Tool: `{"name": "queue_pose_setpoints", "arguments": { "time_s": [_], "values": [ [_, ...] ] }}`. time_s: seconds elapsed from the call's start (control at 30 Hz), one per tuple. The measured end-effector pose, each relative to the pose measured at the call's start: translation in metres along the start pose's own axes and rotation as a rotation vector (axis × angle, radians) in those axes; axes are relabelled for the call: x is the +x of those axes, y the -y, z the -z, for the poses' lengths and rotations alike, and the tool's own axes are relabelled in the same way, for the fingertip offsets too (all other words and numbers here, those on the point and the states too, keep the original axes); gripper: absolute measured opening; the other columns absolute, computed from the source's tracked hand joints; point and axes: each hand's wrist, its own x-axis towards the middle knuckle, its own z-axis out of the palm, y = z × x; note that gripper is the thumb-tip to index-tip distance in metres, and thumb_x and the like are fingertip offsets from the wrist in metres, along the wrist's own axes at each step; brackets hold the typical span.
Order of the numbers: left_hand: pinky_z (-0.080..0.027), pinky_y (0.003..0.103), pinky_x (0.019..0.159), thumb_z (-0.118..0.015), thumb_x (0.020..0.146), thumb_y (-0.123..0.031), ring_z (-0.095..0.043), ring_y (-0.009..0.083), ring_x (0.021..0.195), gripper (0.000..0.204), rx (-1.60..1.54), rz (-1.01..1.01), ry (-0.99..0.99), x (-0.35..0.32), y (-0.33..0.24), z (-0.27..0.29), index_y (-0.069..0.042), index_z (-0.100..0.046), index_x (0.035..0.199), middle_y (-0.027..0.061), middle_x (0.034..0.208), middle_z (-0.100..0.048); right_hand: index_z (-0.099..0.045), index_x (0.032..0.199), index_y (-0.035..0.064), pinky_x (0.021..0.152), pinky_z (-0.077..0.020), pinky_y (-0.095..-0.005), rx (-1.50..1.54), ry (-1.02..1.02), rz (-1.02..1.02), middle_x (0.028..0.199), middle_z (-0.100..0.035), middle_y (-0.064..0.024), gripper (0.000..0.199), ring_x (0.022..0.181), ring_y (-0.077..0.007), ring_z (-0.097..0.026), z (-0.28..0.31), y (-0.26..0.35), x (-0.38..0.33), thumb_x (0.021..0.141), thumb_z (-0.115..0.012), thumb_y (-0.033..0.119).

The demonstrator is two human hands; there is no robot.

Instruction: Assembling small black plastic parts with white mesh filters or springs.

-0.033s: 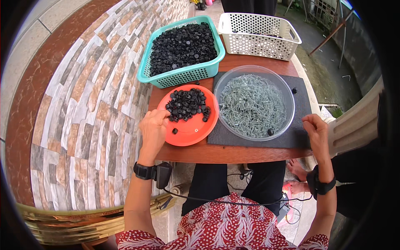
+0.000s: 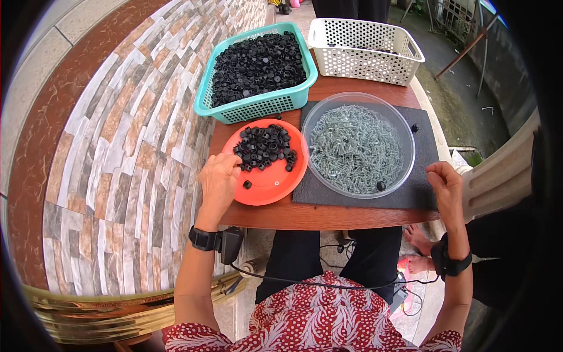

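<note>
- A small wooden table (image 2: 328, 214) stands beside a wall of striped stone tiles (image 2: 117, 158) on the left.
- At the far left of the table sits a teal basket (image 2: 258, 108) heaped with small black plastic parts (image 2: 258, 64).
- To its right, at the far edge, is a white perforated basket (image 2: 366, 56); little shows inside it.
- A dark mat (image 2: 425, 155) lies on the right half of the table and bears a clear round bowl (image 2: 404, 158) full of grey metal screws (image 2: 355, 149); one black part lies among them at the near rim, and another lies on the mat just right of the bowl.
- Near left of the bowl, touching the mat's edge, is an orange plate (image 2: 275, 188). A loose pile of black caps (image 2: 265, 148) sits on its far half, small, round and ringed; one lone cap lies apart on the bare near part.
- The left hand (image 2: 218, 179) rests at the plate's left rim, fingers curled with the tips at the left edge of the pile; whether a cap is pinched between them cannot be told.
- The right hand (image 2: 446, 188) lies at the mat's near right corner, fingers bent down over the table edge, with nothing seen in its hold.
- Both wrists wear dark bands; a cable runs between them across the lap.
</note>
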Motion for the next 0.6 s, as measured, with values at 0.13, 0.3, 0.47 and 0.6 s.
{"name": "queue_pose_setpoints", "arguments": {
  "time_s": [0.13,0.3,0.47,0.6],
  "values": [
    [-0.045,0.039,0.067,-0.069,0.064,-0.001,-0.057,0.0279,0.076,0.018,0.098,-0.045,0.104,0.002,-0.001,-0.009,-0.003,-0.063,0.080,0.0098,0.078,-0.063,-0.058,0.087,-0.0003,0.063,-0.0375,-0.0194,0.086,-0.087,0.048,0.075,-0.054,0.0027,0.004,0.069,-0.0053,-0.046,-0.001,0.017,-0.014,0.083,-0.056,0.000],
    [-0.045,0.038,0.066,-0.069,0.063,0.000,-0.056,0.0276,0.075,0.018,0.101,-0.076,0.113,0.001,0.006,-0.011,-0.003,-0.061,0.079,0.0096,0.076,-0.061,-0.058,0.088,0.0010,0.064,-0.0373,-0.0186,0.241,-0.133,0.000,0.078,-0.054,0.0022,0.004,0.071,-0.0051,-0.046,0.000,0.031,-0.036,0.084,-0.057,0.001],
    [-0.048,0.031,0.059,-0.068,0.071,0.000,-0.059,0.0168,0.067,0.014,-0.205,0.111,0.043,-0.006,-0.005,0.005,-0.001,-0.063,0.085,0.0075,0.079,-0.065,-0.059,0.090,0.0016,0.068,-0.0381,-0.0176,0.507,-0.188,0.009,0.082,-0.055,0.0011,0.005,0.074,-0.0054,-0.048,-0.013,0.046,-0.057,0.085,-0.060,0.002],
    [-0.049,0.028,0.059,-0.062,0.084,-0.003,-0.058,0.0146,0.067,0.011,-1.185,0.469,0.178,-0.006,-0.061,0.028,0.002,-0.061,0.094,0.0113,0.083,-0.063,-0.060,0.090,0.0018,0.068,-0.0405,-0.0185,0.735,-0.106,-0.016,0.083,-0.056,0.0017,0.007,0.075,-0.0052,-0.050,-0.033,0.055,-0.066,0.083,-0.062,0.001]
  ]
}}
